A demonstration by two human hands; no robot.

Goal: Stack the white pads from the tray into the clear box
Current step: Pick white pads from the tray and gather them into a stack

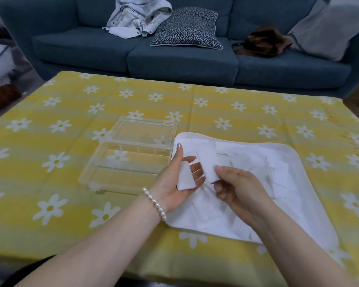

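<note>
Your left hand [179, 183] was palm up over the tray's near-left edge, its fingers relaxed and straight, with a small stack of pads [186, 176] lying across them; the thumb stood up beside the stack, so the grip was loose, carrying rather than clamping. A pearl bracelet [154, 203] sat on that wrist. Your right hand [236, 189] was just beside it, over the tray, and its grip was closed on a single pad [209, 166], pinched between thumb and fingertips and held tilted, its upper end near your left fingertips. The two hands were close but I could not tell whether they touched.

Beneath both hands lay the white tray [311, 206], on the right half of the worktop [60, 204], which wore a yellow cloth printed with white daisies. The tray carried a loose heap of more pads [257, 162], overlapping in no order; their count could not be read.

Just left of the tray, touching or nearly touching its left rim, stood the clear box [104, 172], open at the top. No pads were visible inside it; the cloth pattern showed through its floor. Its clear lid [145, 131] lay flat directly behind it.

Beyond the worktop stood a blue sofa [182, 61], carrying a pale jacket [137, 17], a patterned cushion [187, 27], a brown bag [261, 42] and a grey cushion [327, 30].
</note>
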